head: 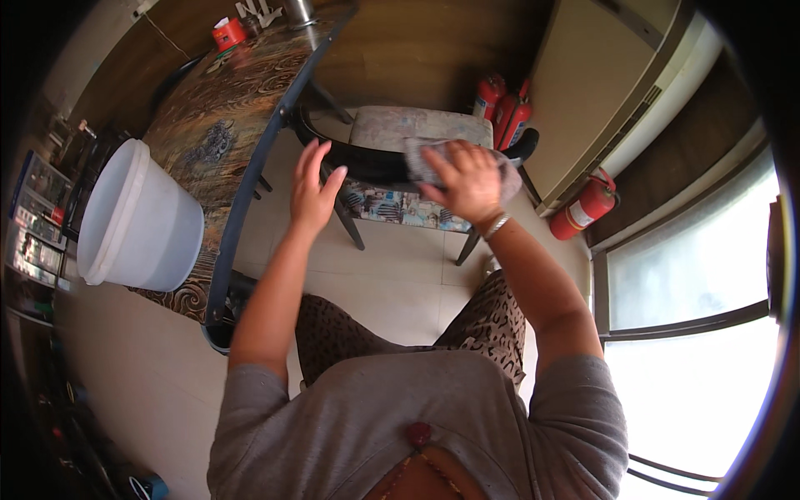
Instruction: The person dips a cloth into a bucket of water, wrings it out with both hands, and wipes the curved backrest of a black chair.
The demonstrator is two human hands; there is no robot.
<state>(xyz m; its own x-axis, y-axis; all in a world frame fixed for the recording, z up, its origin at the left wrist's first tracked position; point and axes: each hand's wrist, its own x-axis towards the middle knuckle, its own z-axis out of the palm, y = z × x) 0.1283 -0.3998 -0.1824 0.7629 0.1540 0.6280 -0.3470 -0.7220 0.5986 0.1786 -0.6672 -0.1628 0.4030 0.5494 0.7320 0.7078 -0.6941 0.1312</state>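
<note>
My right hand (465,184) presses a grey cloth (509,178) against the curved black backrest (369,164) of a chair, towards its right part; hand and cloth are slightly blurred. The chair's patterned seat (406,209) shows below the backrest. My left hand (315,187) is raised near the left part of the backrest, fingers apart, holding nothing; whether it touches the chair I cannot tell. To the left, a white plastic bucket (159,219) rests on the near end of a wood-patterned table (250,81). A crumpled dark grey mesh-like thing (215,142) lies beyond the bucket.
Red fire extinguishers (514,115) stand behind the chair, and another extinguisher (582,209) is at the right by a beige cabinet (594,81). A red tissue box (229,34) and a metal container (300,12) are on the table's far end. A bright window (687,275) is at the right.
</note>
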